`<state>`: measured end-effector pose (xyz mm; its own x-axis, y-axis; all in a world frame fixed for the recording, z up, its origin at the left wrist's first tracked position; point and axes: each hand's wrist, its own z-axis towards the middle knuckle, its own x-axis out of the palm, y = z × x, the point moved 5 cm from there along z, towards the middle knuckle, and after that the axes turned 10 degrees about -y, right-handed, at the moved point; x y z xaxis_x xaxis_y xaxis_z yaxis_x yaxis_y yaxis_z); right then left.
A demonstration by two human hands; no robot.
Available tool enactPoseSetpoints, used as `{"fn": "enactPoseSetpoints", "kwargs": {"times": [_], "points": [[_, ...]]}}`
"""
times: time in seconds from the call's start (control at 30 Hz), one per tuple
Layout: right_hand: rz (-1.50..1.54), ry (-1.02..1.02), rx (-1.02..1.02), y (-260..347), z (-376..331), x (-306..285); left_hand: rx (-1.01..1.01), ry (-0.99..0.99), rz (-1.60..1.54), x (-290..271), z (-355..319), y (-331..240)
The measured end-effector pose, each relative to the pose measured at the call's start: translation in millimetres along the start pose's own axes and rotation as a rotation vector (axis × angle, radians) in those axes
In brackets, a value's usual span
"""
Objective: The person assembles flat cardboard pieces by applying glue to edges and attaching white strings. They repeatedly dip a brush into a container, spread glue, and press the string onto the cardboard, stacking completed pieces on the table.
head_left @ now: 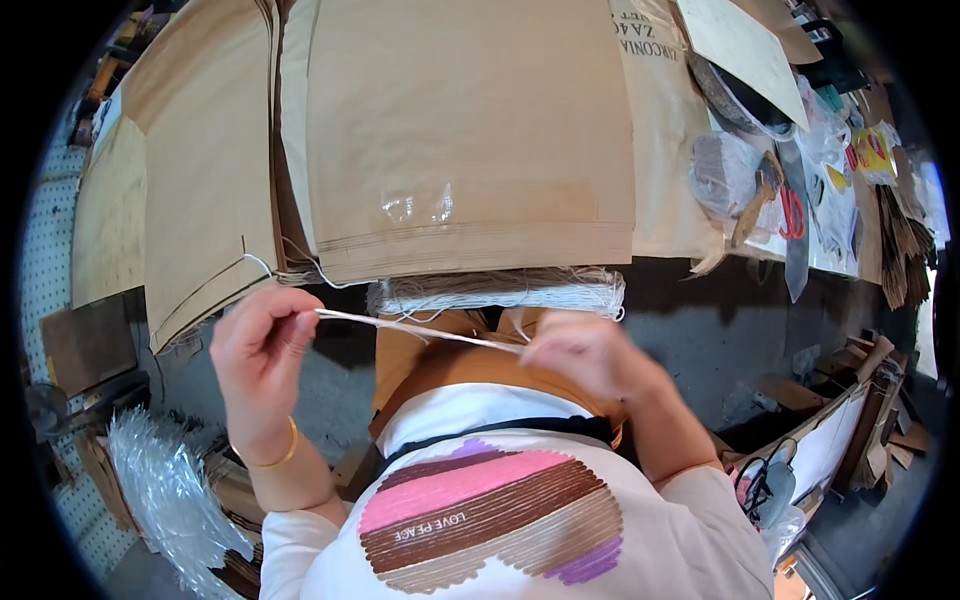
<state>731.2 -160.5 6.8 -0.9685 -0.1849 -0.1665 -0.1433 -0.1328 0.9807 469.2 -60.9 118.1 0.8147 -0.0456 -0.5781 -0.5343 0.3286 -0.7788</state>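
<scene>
A white string [425, 330] is stretched taut between my two hands, just in front of the table edge. Thumb and fingertips of my left hand [262, 345] are pinched on its left end. My right hand [588, 352], a little smeared by motion, is closed around the other end. Behind the string lies a bundle of white strings [510, 292], partly under the edge of a large brown paper sheet [470, 140]. White string ends also show at the lower corner of the brown paper stack [210, 180] on the left, close to my left hand.
Red-handled scissors [791, 212], a plastic-wrapped lump [724, 172] and a round dark pan-like thing [735, 98] lie at the right of the table. Shiny clear plastic strips [170, 500] heap at lower left. Cardboard pieces [850, 370] stand at lower right.
</scene>
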Motion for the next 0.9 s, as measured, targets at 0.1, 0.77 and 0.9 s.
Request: {"fn": "enactPoseSetpoints", "kwargs": {"times": [0.1, 0.77, 0.9], "points": [[-0.155, -0.266, 0.189, 14.0, 5.1, -72.9, 0.152, 0.003, 0.172, 2.4, 11.1, 12.4], [0.172, -0.498, 0.564, -65.0, 49.6, -120.3, 0.424, -0.275, 0.69, 74.4, 41.5, 91.4], [-0.115, -0.546, 0.396, -63.4, 54.0, -108.8, 0.518, -0.223, 0.723, 77.9, 34.7, 91.3]]}}
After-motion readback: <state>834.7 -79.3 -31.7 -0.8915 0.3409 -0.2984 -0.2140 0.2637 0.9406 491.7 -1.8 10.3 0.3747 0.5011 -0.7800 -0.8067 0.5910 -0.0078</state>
